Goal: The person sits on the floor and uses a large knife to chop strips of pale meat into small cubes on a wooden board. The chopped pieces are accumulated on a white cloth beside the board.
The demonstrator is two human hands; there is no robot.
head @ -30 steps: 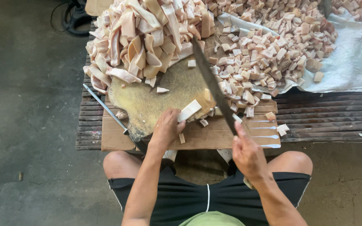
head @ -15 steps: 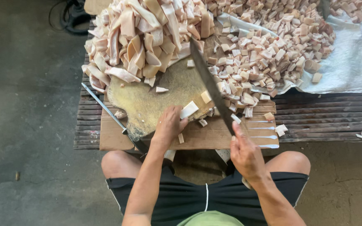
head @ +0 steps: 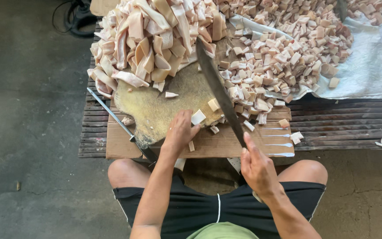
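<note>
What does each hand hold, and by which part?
The right hand grips a long knife by its handle. The left hand pins a pale strip by its end on the chopping block.

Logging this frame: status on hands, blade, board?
Left hand pins a pale strip on the board. Right hand grips the raised knife. Spare knife lies left.

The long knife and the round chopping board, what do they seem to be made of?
The long knife: dark, dull metal, probably steel, judging by its thin flat blade. The round chopping board: likely wood, yellow-brown, with a rough, worn, unvarnished face.
</note>
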